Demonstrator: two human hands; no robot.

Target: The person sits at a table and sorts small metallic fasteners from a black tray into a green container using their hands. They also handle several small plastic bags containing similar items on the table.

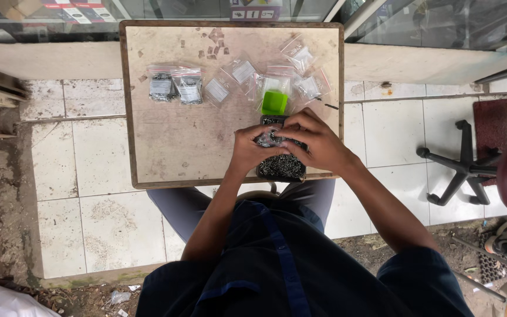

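Dark blue clothing on the person's shoulders and lap [277, 264] fills the lower edge of the view, nearest the camera, with both forearms running up from it toward 12 o'clock. They meet over the near edge of a small square wooden tabletop with a raised dark rim [129, 117].

At the table's 6 o'clock edge sits a black rectangular tray heaped with tiny dark metal parts [281, 167]. Both hands hover just above it. The left hand [250, 148] and the right hand [315, 138] come together on a small clear plastic zip bag [269, 138], pinched between them. The left fingers [259, 130] are curled in tight against the bag's left side; the right fingers [293, 126] are bent over its top and right side, thumb tucked beneath. Neither hand is spread; both are closed onto the bag. What the bag holds cannot be made out.

Just beyond the hands, at 12 o'clock from the tray, stands a bright green plastic box lid [274, 102], touching the tray's far end. Across the far half of the table lie several clear zip bags: two filled with dark parts [175, 86] at 10 o'clock, others with pale labels [243, 71] near 12 o'clock and at 1 o'clock. A black swivel-chair base [462, 167] stands on the white floor tiles at 3 o'clock.
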